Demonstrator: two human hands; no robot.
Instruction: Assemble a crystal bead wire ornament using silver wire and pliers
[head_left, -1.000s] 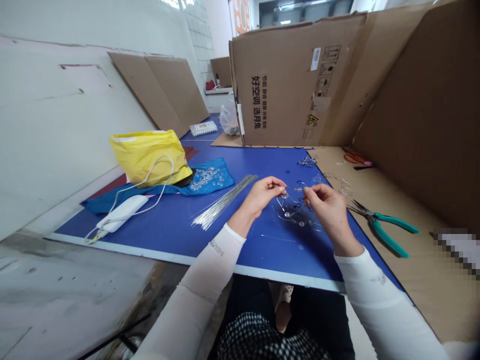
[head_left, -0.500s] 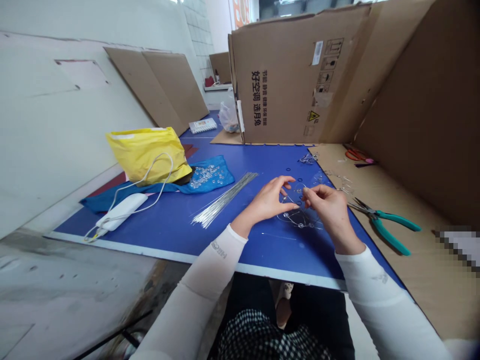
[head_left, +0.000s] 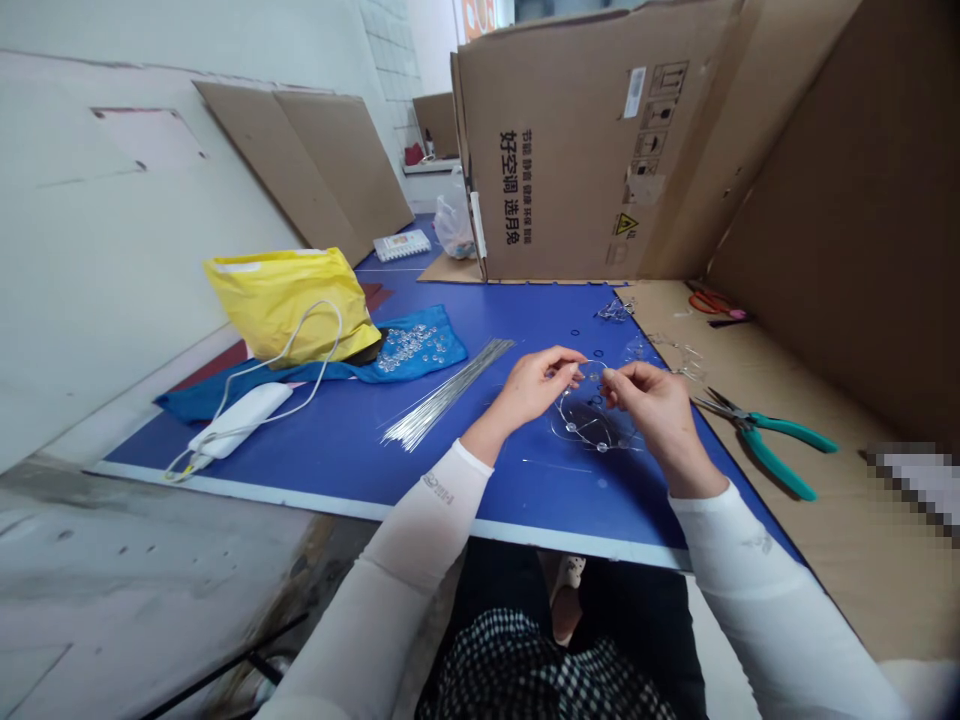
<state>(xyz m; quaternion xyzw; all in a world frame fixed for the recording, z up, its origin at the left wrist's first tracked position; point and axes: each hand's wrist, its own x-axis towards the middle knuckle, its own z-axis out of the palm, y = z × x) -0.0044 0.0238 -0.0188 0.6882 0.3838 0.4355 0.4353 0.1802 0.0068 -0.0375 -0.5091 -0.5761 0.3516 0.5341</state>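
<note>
A thin looped wire with clear beads (head_left: 571, 427) hangs between my hands above the blue table. My left hand (head_left: 541, 383) pinches the wire at its upper left, thumb and forefinger together. On the other side, my right hand (head_left: 651, 410) grips the wire between thumb and fingertips. A short bare arc of wire spans the gap between the two pinches. Left of my hands lies a bundle of straight metal wires (head_left: 450, 393). Loose clear beads (head_left: 412, 346) rest on a blue cloth (head_left: 442, 325). Small dark rings (head_left: 575, 332) lie just beyond my fingers.
Green-handled pliers (head_left: 772, 440) lie open on cardboard at the right, with orange-handled scissors (head_left: 712, 303) farther back. A large cardboard box (head_left: 570, 160) walls off the back. At left are a yellow bag (head_left: 292, 310) and a white power strip (head_left: 240, 425) with its cord.
My left fingers have closed from a spread position into a pinch on the wire. My right hand keeps its pinch in nearly the same place. The camera view has shifted slightly.
</note>
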